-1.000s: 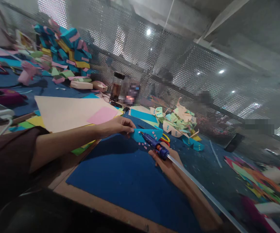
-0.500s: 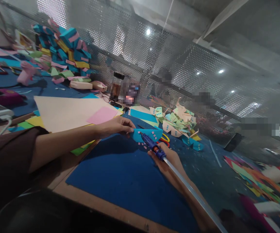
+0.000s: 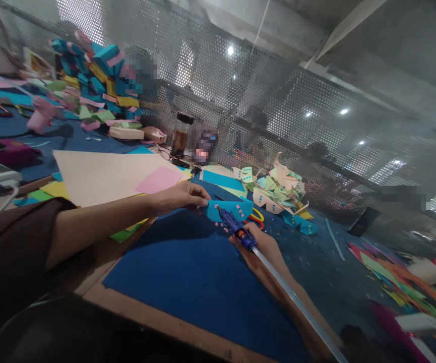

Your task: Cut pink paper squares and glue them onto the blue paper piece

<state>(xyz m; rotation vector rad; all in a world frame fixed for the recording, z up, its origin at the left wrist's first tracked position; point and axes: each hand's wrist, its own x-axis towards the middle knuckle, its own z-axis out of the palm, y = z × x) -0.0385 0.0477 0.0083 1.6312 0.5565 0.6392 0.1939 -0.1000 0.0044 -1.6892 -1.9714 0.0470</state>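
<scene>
Between the thumb and fingers of my left hand [image 3: 187,195] is the left end of a blue paper piece [image 3: 228,208] with small pink squares on it. My right hand [image 3: 265,247] is wrapped round a dark blue glue gun [image 3: 238,230], whose tip is at the paper's face, near its left part. From the back of the gun a long clear glue stick [image 3: 297,302] runs toward the lower right. Several tiny pink paper squares [image 3: 225,230] lie on the blue mat just below the paper. Scissors [image 3: 256,218] with yellow and red handles are partly hidden behind it.
Large cream paper [image 3: 92,174] and a pink sheet [image 3: 159,179] lie left. Cut paper shapes [image 3: 280,184] are heaped behind my right hand. A lidded jar [image 3: 180,135] stands by the mesh partition [image 3: 218,75]. Folded paper blocks [image 3: 100,75] are piled far left; coloured strips [image 3: 399,277] lie right.
The glue gun has shifted very slightly to the left along the blue paper. My left hand and the paper look the same.
</scene>
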